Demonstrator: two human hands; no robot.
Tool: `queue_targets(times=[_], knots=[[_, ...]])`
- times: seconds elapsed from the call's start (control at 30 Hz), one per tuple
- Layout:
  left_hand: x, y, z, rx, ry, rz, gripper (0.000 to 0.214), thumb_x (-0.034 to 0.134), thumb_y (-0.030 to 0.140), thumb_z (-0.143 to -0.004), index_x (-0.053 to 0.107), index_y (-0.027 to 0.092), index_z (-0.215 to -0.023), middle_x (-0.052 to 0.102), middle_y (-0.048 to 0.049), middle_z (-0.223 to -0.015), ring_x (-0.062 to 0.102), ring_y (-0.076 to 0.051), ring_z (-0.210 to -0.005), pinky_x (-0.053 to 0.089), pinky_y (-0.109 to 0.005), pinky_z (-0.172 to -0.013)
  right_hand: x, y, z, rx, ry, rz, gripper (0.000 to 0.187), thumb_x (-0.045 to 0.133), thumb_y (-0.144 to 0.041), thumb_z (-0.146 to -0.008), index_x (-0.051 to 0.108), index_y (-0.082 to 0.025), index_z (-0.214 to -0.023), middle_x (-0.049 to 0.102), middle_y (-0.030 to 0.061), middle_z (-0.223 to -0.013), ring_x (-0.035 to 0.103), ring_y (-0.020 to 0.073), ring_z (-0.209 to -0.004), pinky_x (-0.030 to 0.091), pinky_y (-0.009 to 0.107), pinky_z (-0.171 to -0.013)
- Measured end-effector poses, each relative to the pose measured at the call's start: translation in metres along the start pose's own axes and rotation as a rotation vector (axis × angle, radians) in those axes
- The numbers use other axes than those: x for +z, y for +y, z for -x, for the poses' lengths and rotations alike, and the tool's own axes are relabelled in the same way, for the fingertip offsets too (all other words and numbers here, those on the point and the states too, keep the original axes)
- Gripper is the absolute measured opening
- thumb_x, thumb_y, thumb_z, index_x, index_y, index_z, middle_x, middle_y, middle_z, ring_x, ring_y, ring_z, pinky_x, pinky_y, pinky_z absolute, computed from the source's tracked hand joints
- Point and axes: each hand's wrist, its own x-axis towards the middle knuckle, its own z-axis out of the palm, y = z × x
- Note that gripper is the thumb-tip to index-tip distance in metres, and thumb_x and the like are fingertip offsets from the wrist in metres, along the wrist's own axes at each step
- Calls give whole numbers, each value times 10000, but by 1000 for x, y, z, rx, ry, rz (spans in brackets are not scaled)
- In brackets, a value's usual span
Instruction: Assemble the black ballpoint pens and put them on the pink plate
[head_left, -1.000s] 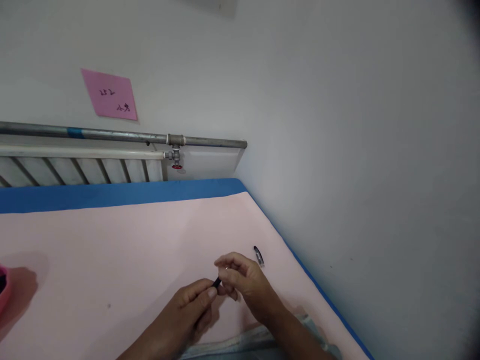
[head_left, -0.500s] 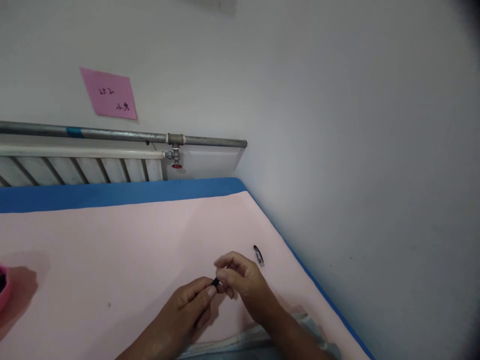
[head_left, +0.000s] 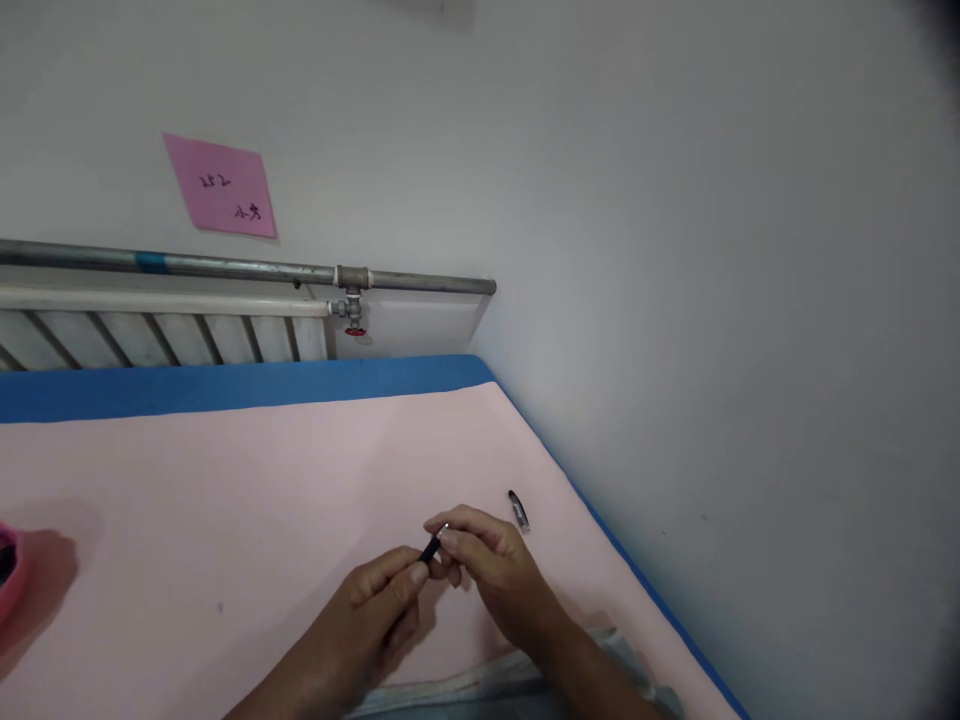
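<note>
My left hand [head_left: 382, 597] is closed around a slim black pen [head_left: 430, 549], thumb and fingers pressed on its grip. Part of the pen's length is hidden inside that hand. At the pen's silvery tip, my right hand [head_left: 484, 560] pinches with thumb and forefinger, its other fingers curled below. The two hands are close together, just above the pink sheet. A clear-and-black pen cap [head_left: 518, 511] lies on the sheet, a little beyond my right hand.
A pink sheet [head_left: 247, 510] covers the blue tabletop [head_left: 225, 388]. At the far left stands a pink container [head_left: 16, 580] with dark contents. A wall [head_left: 712, 380] rises along the right edge. Behind the table are a radiator [head_left: 165, 300] and a metal pipe [head_left: 427, 284].
The silvery tip of the pen now shows between my right thumb and forefinger, where it was covered before. My left hand has shifted slightly up and left; the pen cap stays put.
</note>
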Motion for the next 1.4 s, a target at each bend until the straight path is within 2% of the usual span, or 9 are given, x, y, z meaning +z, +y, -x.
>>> queue_targets(times=[0.2, 0.37, 0.57, 0.77, 0.97, 1.13, 1.23, 1.3, 1.4], knots=[[0, -5, -1, 30, 25, -77, 345, 467, 480, -797, 557, 152, -856, 251, 99, -445, 202, -55, -420, 128, -201, -407, 2, 2, 0, -39, 113, 82, 174, 616, -295, -733, 572, -149, -648, 477, -54, -482, 378, 59, -453, 295, 203, -461], [-1, -3, 0, -23, -23, 34, 324, 445, 465, -813, 545, 163, -870, 249, 102, -445, 172, -56, -409, 117, -204, -395, 2, 0, 1, -16, 5, 16, 206, 563, -293, -760, 626, -144, -887, 549, -17, -571, 493, 106, -560, 345, 220, -505], [-3, -2, -2, 54, 19, -139, 327, 463, 457, -807, 553, 142, -826, 272, 93, -474, 217, -58, -445, 160, -200, -425, 3, 2, 0, -12, 96, 95, 196, 601, -321, -742, 554, -157, -644, 503, -44, -508, 359, 61, -451, 285, 206, -456], [-2, -3, -1, -45, -28, -11, 330, 432, 473, -812, 547, 171, -878, 240, 103, -441, 166, -60, -392, 125, -201, -388, 3, 0, 1, -7, 2, 5, 194, 571, -285, -750, 624, -143, -871, 528, -24, -554, 477, 105, -554, 343, 220, -508], [-6, -2, -1, 132, 97, -414, 342, 421, 454, -821, 597, 167, -874, 365, 60, -528, 321, -84, -502, 261, -208, -494, 4, 1, 0, -6, 113, 93, 159, 606, -295, -730, 582, -152, -666, 472, -54, -494, 368, 60, -446, 282, 205, -451], [-5, -4, -1, 41, -3, -197, 367, 385, 469, -833, 575, 159, -878, 266, 88, -450, 209, -71, -419, 186, -202, -417, 3, -1, 0, 17, -3, 12, 188, 586, -297, -739, 632, -149, -846, 517, -35, -541, 449, 84, -502, 335, 211, -484], [-4, -3, -1, 85, 27, -290, 351, 389, 457, -835, 589, 173, -885, 393, 62, -489, 304, -78, -443, 257, -195, -448, 3, 1, 0, -6, 23, 44, 175, 585, -306, -741, 630, -138, -768, 503, -36, -515, 441, 81, -487, 335, 209, -475], [-5, -3, 0, 171, 85, -458, 313, 391, 426, -843, 604, 200, -888, 549, 17, -629, 448, -103, -557, 337, -202, -553, 4, 5, 0, -24, 58, 88, 173, 586, -312, -745, 616, -142, -745, 485, -47, -495, 416, 72, -456, 320, 205, -457], [-7, -4, -1, 240, 161, -644, 286, 368, 404, -854, 597, 247, -921, 643, -12, -795, 558, -154, -705, 368, -227, -657, 5, 12, -5, -37, 72, 140, 200, 575, -346, -756, 600, -148, -738, 447, -61, -466, 396, 71, -426, 305, 203, -437]])
